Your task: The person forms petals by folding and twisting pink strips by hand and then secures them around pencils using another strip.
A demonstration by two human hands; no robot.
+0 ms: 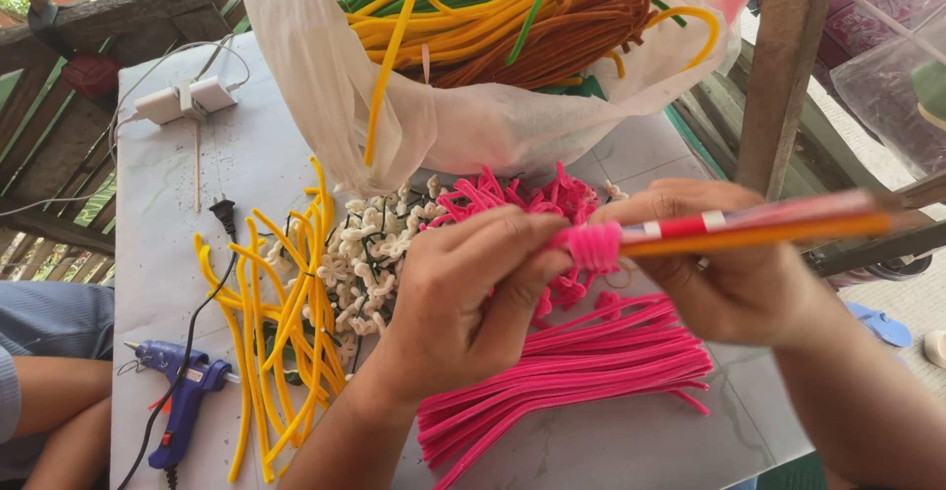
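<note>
Pink pipe cleaner [589, 246], fuzzy and bright, sits wound in a tight little coil around the near end of an orange stick [759, 232], just above the middle of the table [168, 204]. My left hand [463, 303] closes its fingers on the coil from the left, thumb and fingertips pinched against the soft windings. My right hand [724, 263] wraps shut around the stick just beside the coil, gripping it from below. The stick is straight, smooth and slim, with a red and white band near the coil; its long axis runs nearly level, left to right, the wrapped end pointing left toward my left hand, the free end rising slightly to the right. Under my hands lies a bundle of straight pink pipe cleaners [572, 372], velvety, fanned out on the pale tabletop. Behind the coil is a heap of pink curled pieces [512, 195], and beside it a pile of small white looped pieces [374, 254]. Bent yellow pipe cleaners [286, 323] sprawl to the left, near a blue glue gun [182, 392] with a black cord. A thin plastic bag [463, 126] at the far side holds yellow, green and brown stems. Another person's arm [59, 401] rests at the left edge
</note>
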